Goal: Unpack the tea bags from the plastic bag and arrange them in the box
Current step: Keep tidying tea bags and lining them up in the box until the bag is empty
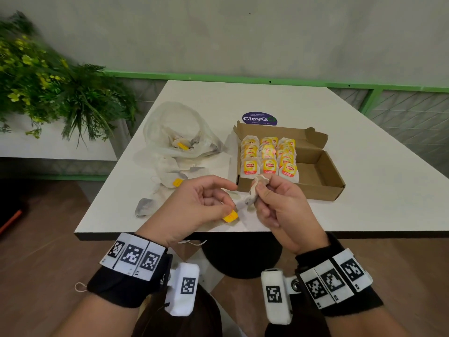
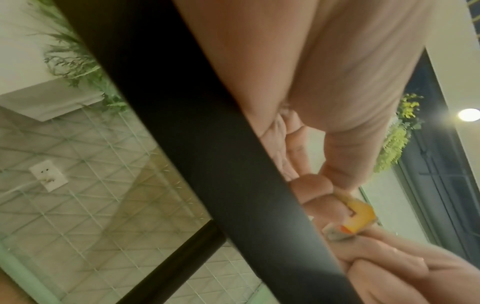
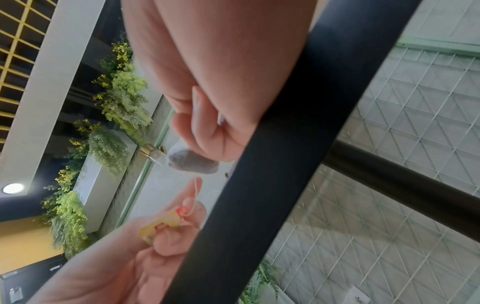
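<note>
Head view: your left hand [image 1: 199, 205] pinches a yellow tag [image 1: 230, 216]; your right hand [image 1: 281, 203] grips the tea bag [image 1: 255, 190] at the near edge of the tabletop [image 1: 364, 190], just near-left of the box [image 1: 313, 171]. Three rows already fill the box's left part; its right part is bare. More bags remain in the plastic bag [image 1: 175, 135], far left, and loose bags [image 1: 167, 176] lie near it.

Left wrist view: fingers hold the tag [image 2: 359, 216].

Right wrist view: fingers clasp the dark-filled bag [image 3: 192, 162].
</note>
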The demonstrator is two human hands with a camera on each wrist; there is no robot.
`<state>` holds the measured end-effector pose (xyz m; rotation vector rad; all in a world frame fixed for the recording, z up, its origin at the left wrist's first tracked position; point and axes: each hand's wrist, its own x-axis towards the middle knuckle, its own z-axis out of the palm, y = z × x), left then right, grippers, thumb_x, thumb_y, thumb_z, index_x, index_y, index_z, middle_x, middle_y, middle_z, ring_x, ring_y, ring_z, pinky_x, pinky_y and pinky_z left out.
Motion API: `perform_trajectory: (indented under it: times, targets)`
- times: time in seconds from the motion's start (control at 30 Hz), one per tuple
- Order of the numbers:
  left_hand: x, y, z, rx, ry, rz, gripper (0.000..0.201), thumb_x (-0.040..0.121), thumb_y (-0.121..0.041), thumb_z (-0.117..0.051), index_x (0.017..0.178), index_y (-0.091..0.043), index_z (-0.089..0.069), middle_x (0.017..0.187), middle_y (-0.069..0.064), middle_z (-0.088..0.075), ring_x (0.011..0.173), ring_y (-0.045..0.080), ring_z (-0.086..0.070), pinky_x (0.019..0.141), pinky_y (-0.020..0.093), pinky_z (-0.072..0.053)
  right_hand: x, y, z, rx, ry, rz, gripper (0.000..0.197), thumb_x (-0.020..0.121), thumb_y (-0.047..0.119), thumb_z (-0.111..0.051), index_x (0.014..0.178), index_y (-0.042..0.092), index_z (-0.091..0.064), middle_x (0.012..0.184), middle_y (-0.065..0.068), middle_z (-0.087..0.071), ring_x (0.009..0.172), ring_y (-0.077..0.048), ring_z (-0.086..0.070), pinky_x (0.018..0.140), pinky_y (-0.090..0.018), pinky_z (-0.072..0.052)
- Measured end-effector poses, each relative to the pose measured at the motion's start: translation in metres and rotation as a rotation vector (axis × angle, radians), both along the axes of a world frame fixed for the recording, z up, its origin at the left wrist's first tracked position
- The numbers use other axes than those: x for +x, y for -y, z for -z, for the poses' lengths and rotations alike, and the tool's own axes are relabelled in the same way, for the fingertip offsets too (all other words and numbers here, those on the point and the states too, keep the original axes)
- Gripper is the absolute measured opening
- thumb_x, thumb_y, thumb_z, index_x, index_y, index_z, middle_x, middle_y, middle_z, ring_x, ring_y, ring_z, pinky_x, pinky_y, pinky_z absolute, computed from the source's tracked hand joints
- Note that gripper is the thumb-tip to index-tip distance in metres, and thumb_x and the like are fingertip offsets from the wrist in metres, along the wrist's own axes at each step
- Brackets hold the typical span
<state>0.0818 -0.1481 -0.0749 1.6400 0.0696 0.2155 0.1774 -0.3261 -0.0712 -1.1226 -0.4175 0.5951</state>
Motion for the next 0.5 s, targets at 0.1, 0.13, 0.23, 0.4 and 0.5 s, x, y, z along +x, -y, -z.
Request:
perform_trajectory:
  times: [0.1, 0.13, 0.23, 0.4, 0.5]
  targets:
    - [0.002, 0.005, 0.004, 0.096, 0.012, -0.099, 0.032, 0.084, 0.011, -0.071, 0.105, -0.014, -0.074, 0.082, 0.002, -0.074, 0.07, 0.015, -0.063, 0.077, 0.027, -0.054, 0.001, 0.002, 0.002, -0.002, -0.01, -0.012, 0.012, 0.102, 0.0, -0.044, 0.095, -0.001, -0.054, 0.051, -0.007, -0.044, 0.034, -0.007, -0.03, 0.033, -0.015, -0.02]
    - [0.002, 0.005, 0.005, 0.117, 0.029, -0.164, 0.03, 0.085, 0.009, -0.071, 0.101, -0.016, -0.075, 0.081, -0.001, -0.074, 0.07, 0.014, -0.064, 0.077, 0.027, -0.054, 0.001, 0.002, 0.001, -0.004, -0.004, -0.022, 0.012, 0.102, -0.001, -0.043, 0.095, -0.001, -0.053, 0.05, -0.007, -0.047, 0.035, -0.007, -0.031, 0.033, -0.016, -0.019]
    - [0.005, 0.003, 0.009, 0.074, 0.088, -0.395, 0.022, 0.086, 0.005, -0.073, 0.095, -0.015, -0.074, 0.079, -0.005, -0.073, 0.07, 0.012, -0.066, 0.071, 0.024, -0.056, -0.002, 0.001, 0.0, -0.018, 0.036, -0.047, 0.01, 0.1, -0.005, -0.043, 0.098, -0.002, -0.053, 0.054, -0.006, -0.056, 0.037, -0.007, -0.034, 0.033, -0.015, -0.02]
    - [0.006, -0.003, 0.013, -0.108, 0.193, -0.551, 0.018, 0.09, 0.003, -0.071, 0.09, -0.015, -0.071, 0.078, -0.004, -0.072, 0.069, 0.01, -0.067, 0.063, 0.027, -0.058, -0.005, -0.003, 0.001, -0.073, 0.095, -0.054, 0.012, 0.098, -0.008, -0.047, 0.092, -0.002, -0.057, 0.057, -0.004, -0.052, 0.039, -0.007, -0.034, 0.034, -0.013, -0.026]
    - [0.003, 0.002, 0.013, 0.003, 0.226, -0.501, 0.021, 0.09, 0.004, -0.07, 0.088, -0.017, -0.071, 0.078, -0.004, -0.071, 0.071, 0.009, -0.064, 0.066, 0.028, -0.057, -0.006, -0.002, 0.0, -0.061, 0.074, -0.04, 0.011, 0.099, -0.007, -0.046, 0.095, -0.003, -0.056, 0.055, -0.004, -0.054, 0.039, -0.007, -0.035, 0.034, -0.013, -0.027]
